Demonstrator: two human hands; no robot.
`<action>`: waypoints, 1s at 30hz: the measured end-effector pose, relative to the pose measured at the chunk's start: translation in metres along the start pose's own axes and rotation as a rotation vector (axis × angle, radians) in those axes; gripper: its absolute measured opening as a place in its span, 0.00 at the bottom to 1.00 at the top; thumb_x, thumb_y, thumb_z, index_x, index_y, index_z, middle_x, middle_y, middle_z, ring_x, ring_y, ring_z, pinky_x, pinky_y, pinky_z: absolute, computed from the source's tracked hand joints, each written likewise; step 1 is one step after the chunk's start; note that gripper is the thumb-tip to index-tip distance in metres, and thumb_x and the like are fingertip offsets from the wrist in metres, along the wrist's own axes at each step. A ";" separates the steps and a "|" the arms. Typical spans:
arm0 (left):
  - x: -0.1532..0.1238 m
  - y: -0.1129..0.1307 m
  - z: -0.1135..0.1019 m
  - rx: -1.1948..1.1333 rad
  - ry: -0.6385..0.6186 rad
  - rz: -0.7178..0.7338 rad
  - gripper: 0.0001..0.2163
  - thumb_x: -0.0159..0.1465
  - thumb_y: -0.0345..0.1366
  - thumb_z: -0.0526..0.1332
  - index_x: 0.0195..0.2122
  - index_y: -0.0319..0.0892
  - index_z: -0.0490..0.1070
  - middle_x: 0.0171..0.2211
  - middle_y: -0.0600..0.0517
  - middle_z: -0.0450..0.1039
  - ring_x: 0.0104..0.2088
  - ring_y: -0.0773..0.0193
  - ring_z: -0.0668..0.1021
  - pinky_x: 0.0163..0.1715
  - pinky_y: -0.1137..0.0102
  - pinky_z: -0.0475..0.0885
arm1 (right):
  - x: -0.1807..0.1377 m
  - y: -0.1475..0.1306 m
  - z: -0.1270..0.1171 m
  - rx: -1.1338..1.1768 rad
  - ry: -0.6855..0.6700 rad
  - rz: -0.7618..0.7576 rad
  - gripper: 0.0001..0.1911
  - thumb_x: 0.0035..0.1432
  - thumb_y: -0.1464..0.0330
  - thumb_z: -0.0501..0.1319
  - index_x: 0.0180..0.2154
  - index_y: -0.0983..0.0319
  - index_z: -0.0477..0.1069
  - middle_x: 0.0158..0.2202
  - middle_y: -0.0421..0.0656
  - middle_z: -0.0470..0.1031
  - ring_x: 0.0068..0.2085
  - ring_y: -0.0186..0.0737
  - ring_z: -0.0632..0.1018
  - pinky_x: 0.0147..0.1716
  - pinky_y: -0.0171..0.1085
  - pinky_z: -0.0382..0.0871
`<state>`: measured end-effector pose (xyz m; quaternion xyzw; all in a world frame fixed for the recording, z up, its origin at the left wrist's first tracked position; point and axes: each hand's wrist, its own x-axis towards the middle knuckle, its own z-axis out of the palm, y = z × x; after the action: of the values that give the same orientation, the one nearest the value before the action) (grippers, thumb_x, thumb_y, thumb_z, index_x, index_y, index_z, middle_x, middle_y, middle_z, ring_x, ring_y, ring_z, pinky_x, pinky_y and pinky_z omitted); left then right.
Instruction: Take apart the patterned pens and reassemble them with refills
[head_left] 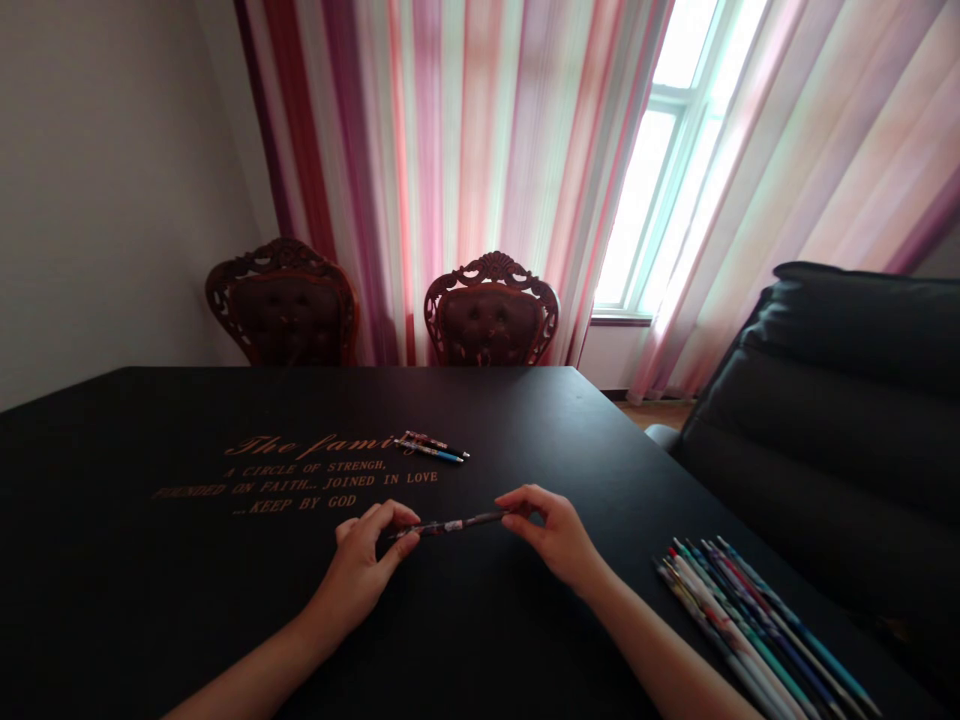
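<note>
A dark patterned pen [454, 525] is held level above the table, stretched between both hands. My left hand [369, 550] pinches its left end between thumb and fingers. At the other end, the thumb and fingertips of my right hand [551, 530] close on the tip. Beyond my hands, a blue-tipped pen [442, 453] and a dark pen [431, 441] lie close together on the table. Several more pens [757, 620] in white, green, purple, red and blue lie side by side at the lower right.
The black table [525, 410] bears gold lettering [330, 470] on its left part. Two carved chairs [491, 310] stand at its far edge, before striped curtains [480, 130]. A dark padded armchair [840, 400] sits beyond the right edge.
</note>
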<state>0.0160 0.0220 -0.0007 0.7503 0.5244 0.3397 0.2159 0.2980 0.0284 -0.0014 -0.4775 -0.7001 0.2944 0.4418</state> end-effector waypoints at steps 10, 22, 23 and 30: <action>-0.001 -0.002 0.000 -0.041 -0.035 -0.028 0.07 0.63 0.43 0.61 0.38 0.49 0.74 0.36 0.53 0.78 0.42 0.53 0.77 0.46 0.59 0.68 | -0.003 -0.004 0.008 -0.048 0.012 0.052 0.07 0.56 0.63 0.65 0.32 0.59 0.79 0.28 0.40 0.79 0.31 0.39 0.76 0.33 0.36 0.67; -0.002 0.000 -0.001 -0.036 0.008 -0.024 0.07 0.63 0.44 0.62 0.38 0.50 0.74 0.38 0.54 0.78 0.44 0.52 0.76 0.48 0.56 0.66 | -0.010 -0.013 0.017 -0.097 -0.043 -0.037 0.15 0.65 0.58 0.56 0.31 0.60 0.71 0.25 0.38 0.72 0.28 0.35 0.71 0.30 0.33 0.62; -0.002 0.000 -0.001 -0.044 0.001 -0.025 0.07 0.63 0.44 0.61 0.38 0.50 0.74 0.38 0.53 0.78 0.44 0.52 0.76 0.48 0.56 0.65 | -0.010 -0.014 0.017 -0.093 -0.041 -0.042 0.13 0.64 0.59 0.57 0.33 0.60 0.71 0.27 0.38 0.72 0.29 0.35 0.71 0.30 0.33 0.62; -0.003 -0.002 0.000 -0.061 0.017 -0.017 0.07 0.62 0.44 0.62 0.38 0.49 0.74 0.38 0.53 0.78 0.44 0.52 0.75 0.48 0.57 0.64 | -0.010 -0.011 0.018 -0.131 -0.106 -0.051 0.24 0.69 0.60 0.49 0.23 0.61 0.68 0.20 0.38 0.69 0.28 0.35 0.71 0.33 0.34 0.62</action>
<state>0.0140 0.0195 -0.0028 0.7358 0.5220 0.3603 0.2371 0.2790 0.0157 -0.0035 -0.4711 -0.7521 0.2617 0.3793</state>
